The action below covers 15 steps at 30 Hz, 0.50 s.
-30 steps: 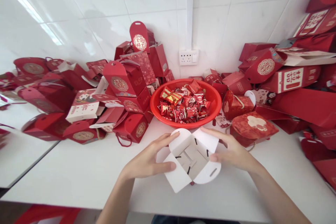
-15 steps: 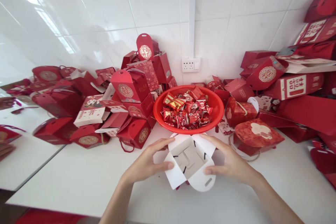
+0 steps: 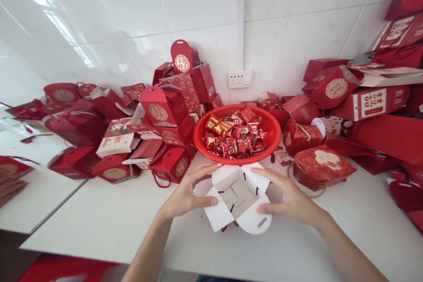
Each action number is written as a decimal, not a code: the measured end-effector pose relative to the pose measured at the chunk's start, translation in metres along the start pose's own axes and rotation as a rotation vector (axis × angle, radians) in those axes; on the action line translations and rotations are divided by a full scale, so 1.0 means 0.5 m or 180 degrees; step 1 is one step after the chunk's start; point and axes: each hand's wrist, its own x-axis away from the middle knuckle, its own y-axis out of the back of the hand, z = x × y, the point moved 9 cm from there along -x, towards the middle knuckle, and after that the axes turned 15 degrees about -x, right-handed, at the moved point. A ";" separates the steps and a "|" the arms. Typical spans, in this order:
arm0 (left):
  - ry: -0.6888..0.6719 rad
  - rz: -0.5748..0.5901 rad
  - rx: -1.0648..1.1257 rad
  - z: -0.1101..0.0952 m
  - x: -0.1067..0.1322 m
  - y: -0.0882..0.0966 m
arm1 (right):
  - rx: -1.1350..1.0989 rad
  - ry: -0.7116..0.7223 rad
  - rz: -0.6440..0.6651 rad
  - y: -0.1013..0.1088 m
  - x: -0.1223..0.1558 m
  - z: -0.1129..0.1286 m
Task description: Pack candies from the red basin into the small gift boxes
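Note:
An open gift box (image 3: 243, 198) stands on the table straight ahead, its white inside facing up and its flaps folded outward. Short dark cord ends poke through the inner walls, and a bit of red shows beneath the near side. My left hand (image 3: 190, 191) curves round the left flaps, thumb on the near one and fingers at the far one. On the opposite side my right hand (image 3: 286, 196) has its thumb on the rounded, slotted flap and its fingers on the far right flap. Just behind the box is a red plastic basket (image 3: 278, 130) of wrapped candies (image 3: 236, 134).
Red gift boxes (image 3: 172, 163) are piled on the left, with more boxes (image 3: 325, 165) stacked on the right. A wall socket (image 3: 240, 79) is behind the basket. At the far left, another person's hand (image 3: 11, 189) is by a red box on the adjoining table (image 3: 42, 202).
Both hands stay on the box, whose flaps have shifted slightly, the left one further outward. The view has moved a little. The other person's hand at far left is now lower, by a red box.

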 end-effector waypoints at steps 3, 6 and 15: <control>0.0038 -0.0089 0.0230 0.007 -0.005 0.001 | 0.0014 0.0021 -0.0001 0.000 0.001 0.001; 0.0033 -0.0118 0.0338 0.009 -0.008 0.000 | 0.0042 0.0052 0.0024 0.000 0.001 -0.003; -0.0304 -0.0228 -0.0534 -0.048 -0.012 0.039 | 0.0110 0.0792 -0.0797 0.063 -0.003 0.046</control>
